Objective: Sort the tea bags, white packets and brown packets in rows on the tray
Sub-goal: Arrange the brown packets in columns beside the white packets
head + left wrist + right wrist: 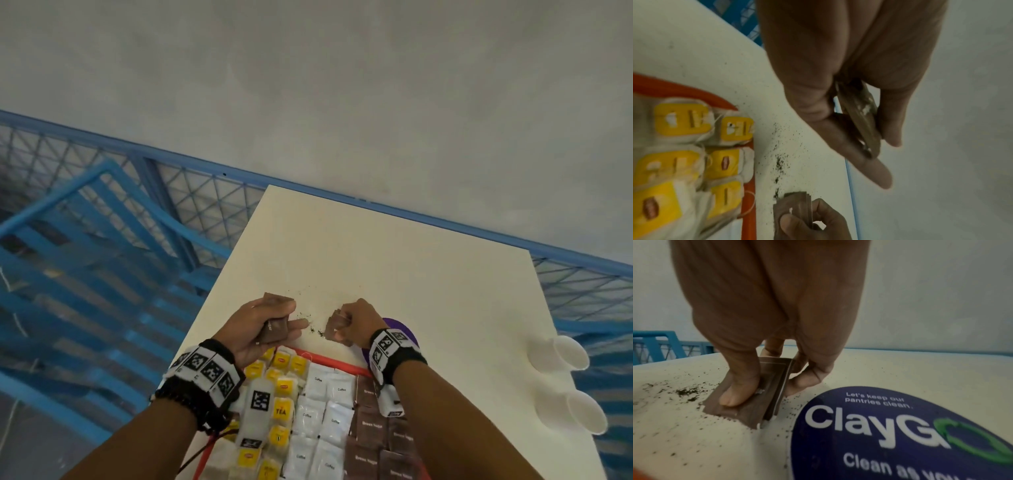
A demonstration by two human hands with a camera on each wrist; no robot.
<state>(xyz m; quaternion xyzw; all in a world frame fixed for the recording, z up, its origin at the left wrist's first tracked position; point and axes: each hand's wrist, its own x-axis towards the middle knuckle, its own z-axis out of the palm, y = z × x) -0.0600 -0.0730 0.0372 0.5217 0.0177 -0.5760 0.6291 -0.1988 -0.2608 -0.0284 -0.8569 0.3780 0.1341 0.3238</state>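
Just beyond the orange-rimmed tray (334,359), my left hand (263,325) grips a small stack of brown packets (274,330), seen edge-on between thumb and fingers (859,116). My right hand (356,320) pinches another stack of brown packets (337,330) standing on edge on the table; the thumb (740,386) presses its face (748,408). In the tray, yellow-tagged tea bags (284,411) fill the left rows, white packets (322,418) the middle, brown packets (371,435) the right. Tea bags (684,120) also show in the left wrist view.
Dark tea crumbs (317,330) lie scattered on the white table (411,267) between my hands. A purple round sticker (900,434) lies right of the right hand. Two white paper cups (565,353) lie at the table's right edge. Blue metal railing (102,222) stands to the left.
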